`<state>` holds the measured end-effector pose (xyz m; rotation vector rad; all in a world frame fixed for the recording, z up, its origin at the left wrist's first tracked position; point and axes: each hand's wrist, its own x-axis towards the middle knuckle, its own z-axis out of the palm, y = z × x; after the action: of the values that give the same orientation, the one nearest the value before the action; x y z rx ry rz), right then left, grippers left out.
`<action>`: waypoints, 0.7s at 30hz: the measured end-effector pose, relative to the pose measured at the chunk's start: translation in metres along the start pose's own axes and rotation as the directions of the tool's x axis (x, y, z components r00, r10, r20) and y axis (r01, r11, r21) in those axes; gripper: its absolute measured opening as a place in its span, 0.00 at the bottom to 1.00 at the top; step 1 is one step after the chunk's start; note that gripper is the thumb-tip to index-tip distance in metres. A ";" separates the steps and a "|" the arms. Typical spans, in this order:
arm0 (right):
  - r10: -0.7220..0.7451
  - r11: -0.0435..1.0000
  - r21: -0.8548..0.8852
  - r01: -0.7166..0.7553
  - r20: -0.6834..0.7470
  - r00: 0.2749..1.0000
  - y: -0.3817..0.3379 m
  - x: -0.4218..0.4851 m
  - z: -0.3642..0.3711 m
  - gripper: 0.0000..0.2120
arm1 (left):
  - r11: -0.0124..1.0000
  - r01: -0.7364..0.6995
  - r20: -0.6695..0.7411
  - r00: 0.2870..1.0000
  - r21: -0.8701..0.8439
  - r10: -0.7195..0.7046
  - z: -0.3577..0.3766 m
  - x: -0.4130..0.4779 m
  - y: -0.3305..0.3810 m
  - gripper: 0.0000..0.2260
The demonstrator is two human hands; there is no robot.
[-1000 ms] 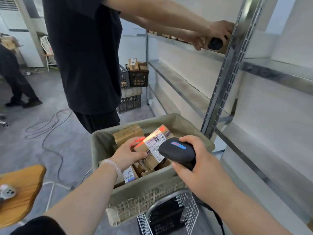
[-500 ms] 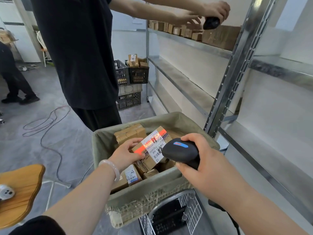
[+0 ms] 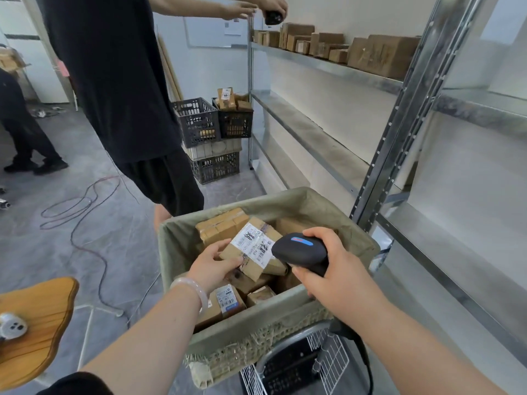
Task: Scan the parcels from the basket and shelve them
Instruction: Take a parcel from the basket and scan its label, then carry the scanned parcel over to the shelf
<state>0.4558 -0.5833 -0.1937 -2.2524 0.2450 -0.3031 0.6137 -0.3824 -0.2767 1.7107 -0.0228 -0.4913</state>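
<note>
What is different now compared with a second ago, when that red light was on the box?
The red scan glow on the parcel label has gone out. The other person's hands, with a second scanner, have drawn back from the boxes on the top shelf. Unchanged: the left hand holds the parcel over the basket, and the right hand grips the scanner beside it.

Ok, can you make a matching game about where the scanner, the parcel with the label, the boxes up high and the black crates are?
1 scanner
2 labelled parcel
3 row of brown boxes
4 black crates

A on the top shelf
B held in the right hand
C stacked on the floor
D held in the left hand over the basket

Pairs: 1-B, 2-D, 3-A, 4-C.
</note>
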 end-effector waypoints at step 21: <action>0.155 0.986 0.156 -0.057 -0.743 0.651 0.049 -0.115 -0.146 0.28 | 0.328 -0.882 0.665 0.471 0.339 0.579 0.260 -0.079 0.142 0.29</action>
<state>0.2992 -0.6880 -0.1550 -1.8568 0.7742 -1.1698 0.4920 -0.6329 -0.1485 1.9638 -1.4812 -0.0929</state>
